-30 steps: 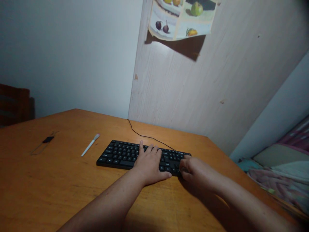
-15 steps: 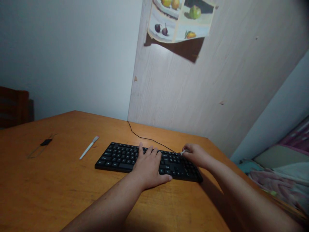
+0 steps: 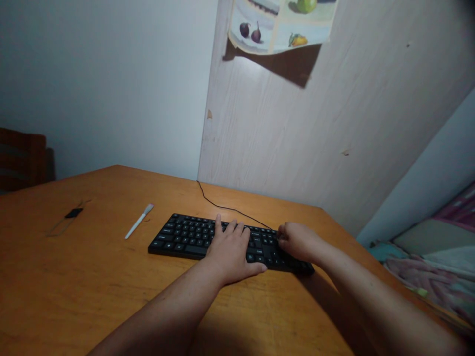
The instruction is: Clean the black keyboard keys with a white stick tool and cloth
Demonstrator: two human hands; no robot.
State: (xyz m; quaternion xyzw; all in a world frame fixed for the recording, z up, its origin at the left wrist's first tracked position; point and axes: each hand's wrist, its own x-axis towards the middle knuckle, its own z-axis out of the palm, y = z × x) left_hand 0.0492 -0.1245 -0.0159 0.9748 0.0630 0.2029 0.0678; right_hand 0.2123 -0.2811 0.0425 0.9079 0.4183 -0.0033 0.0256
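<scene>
A black keyboard (image 3: 185, 235) lies on the wooden table, its thin cable (image 3: 229, 207) running back to the wall edge. Across the middle of its keys rests my left hand (image 3: 230, 252), flat with fingers spread and the thumb along the front edge. My right hand (image 3: 298, 241) is over the number pad at the right end, its fingers curled and pinched together. Whatever sits between those fingertips is hidden now; a small whitish bit showed there earlier.
A white-handled brush (image 3: 139, 221) lies left of the keyboard on the table (image 3: 100, 277). Further left is a small black object (image 3: 73, 212) with thin loops. A wooden chair (image 3: 22, 158) stands beyond the left side, and bedding (image 3: 430, 277) lies past the right edge.
My right hand has turned and shifted slightly toward me over the number pad, covering the whitish bit. My left hand stays on the keys. The view has tilted slightly down.
</scene>
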